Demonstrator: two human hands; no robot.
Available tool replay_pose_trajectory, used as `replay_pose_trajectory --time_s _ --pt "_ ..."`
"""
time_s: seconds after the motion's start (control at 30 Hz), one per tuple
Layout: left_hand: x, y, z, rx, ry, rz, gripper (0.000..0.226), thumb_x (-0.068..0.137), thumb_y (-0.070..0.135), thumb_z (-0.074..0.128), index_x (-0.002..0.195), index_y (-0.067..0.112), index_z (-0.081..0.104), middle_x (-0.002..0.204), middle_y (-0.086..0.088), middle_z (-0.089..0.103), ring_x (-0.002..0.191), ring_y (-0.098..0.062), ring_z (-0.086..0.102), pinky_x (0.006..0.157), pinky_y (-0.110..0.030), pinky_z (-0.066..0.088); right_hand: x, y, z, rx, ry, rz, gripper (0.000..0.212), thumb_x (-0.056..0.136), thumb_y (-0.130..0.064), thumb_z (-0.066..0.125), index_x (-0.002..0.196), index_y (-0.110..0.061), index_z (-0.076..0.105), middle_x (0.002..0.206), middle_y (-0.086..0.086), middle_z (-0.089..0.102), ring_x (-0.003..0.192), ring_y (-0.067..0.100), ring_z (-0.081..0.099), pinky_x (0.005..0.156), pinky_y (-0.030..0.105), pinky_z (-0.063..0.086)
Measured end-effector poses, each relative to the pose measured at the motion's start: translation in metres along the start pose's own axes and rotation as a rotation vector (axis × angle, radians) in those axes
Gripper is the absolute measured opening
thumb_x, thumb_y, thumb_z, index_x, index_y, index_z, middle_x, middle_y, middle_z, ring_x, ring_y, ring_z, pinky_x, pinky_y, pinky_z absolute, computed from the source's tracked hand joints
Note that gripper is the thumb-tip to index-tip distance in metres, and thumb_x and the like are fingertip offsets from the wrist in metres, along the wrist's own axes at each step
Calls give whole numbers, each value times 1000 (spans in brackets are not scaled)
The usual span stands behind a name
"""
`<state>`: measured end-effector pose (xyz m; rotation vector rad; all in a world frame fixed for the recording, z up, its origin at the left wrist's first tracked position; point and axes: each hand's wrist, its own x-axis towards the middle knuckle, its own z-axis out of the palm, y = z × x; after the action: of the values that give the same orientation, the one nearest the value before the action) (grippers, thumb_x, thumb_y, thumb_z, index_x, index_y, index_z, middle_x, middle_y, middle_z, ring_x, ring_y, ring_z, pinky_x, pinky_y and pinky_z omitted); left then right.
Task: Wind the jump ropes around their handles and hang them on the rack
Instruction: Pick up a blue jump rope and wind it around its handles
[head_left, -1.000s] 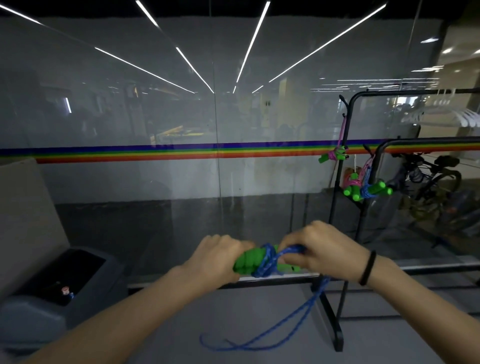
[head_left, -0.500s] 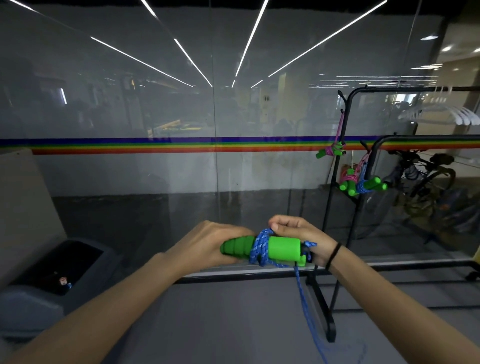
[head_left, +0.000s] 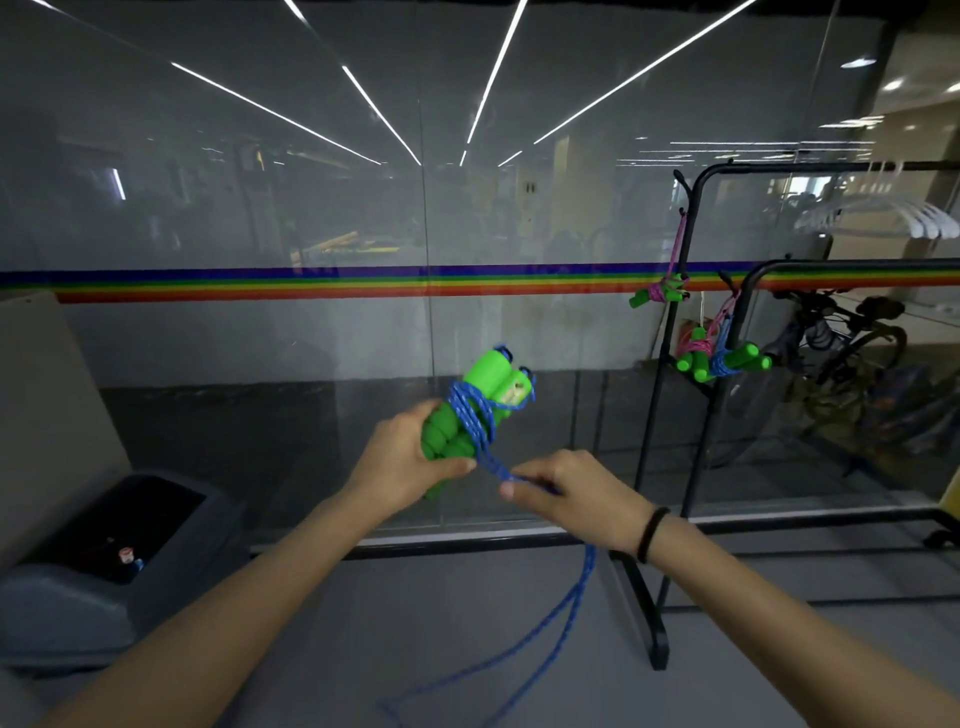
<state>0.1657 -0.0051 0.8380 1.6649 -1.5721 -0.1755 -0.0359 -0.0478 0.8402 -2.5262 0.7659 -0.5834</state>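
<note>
Glass wall (head_left: 311, 208) with rainbow stripe (head_left: 363, 283), grey floor (head_left: 363, 623)

- Grey floor (head_left: 395, 618), smooth, running up to a glass wall.
- Black rack (head_left: 691, 364) stands on it at right, its flat foot bar resting on the floor.
- On the rack: one wound rope with green handles and pink cord (head_left: 658, 293) hangs from the taller post; a cluster of wound ropes (head_left: 722, 356), pink and blue, hangs from the lower rail.
- Dark grey bin (head_left: 104, 566) sits on the floor at left.
- Slack blue rope loop (head_left: 519, 660) trails down to the floor.
</note>
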Motion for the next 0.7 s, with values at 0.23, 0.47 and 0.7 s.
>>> replay_pose_trajectory --time_s 0.23,0.47,0.7 --pt "-18 14 -1 700 -331 319 63 79 35 65 134 43 35 119 4 63 107 -26 60 80 -35 46 11 -19 -41 -330 -52 -65 18 77 -38 69 92 -29 71 81 -9 70 77 7 61 69 27 44" --pt "-21 29 -24 499 -571 425 42 68 38 74 105 40 54 66 16 54 62 1 49 61 -25 37 24 2 -33 413 -198 -83 10 65 -15 78 69 -20 71 62 -8 67 60 1 58 62 14 44" --pt "-31 26 -12 -307 -412 168 45 57 15 88 97 11 68 82 -3 69 73 -4 58 68 -25 50 11 31 8 820 85 389 38 92 11 35 65 -12 49 45 -9 57 33 0 51 37 12 42"
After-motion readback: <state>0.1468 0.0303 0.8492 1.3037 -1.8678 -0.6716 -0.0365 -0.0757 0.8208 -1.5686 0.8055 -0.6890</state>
